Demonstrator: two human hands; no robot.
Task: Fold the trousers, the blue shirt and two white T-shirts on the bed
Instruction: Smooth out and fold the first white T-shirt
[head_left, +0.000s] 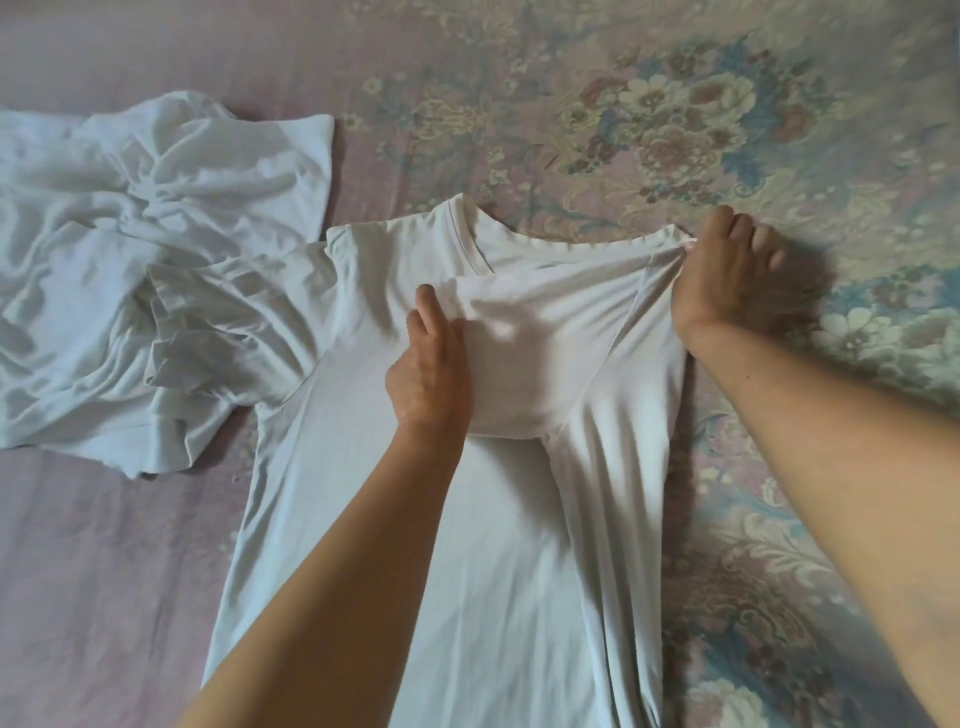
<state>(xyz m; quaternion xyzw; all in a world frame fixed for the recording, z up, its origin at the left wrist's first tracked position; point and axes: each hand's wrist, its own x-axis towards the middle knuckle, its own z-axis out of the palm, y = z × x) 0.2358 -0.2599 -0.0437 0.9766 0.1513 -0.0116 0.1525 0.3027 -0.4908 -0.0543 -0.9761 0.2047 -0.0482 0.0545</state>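
A white T-shirt lies spread lengthwise on the bed, collar at the far end. Its right sleeve is folded inward over the chest. My left hand pinches the edge of that folded sleeve near the shirt's middle. My right hand grips the shirt's right shoulder fold at its outer edge. A second white T-shirt lies crumpled at the left, and the first shirt's left sleeve overlaps it. Trousers and a blue shirt are not in view.
The bed carries a pink sheet with a floral pattern across the far and right side. Plain pink sheet shows at the lower left beside the spread shirt.
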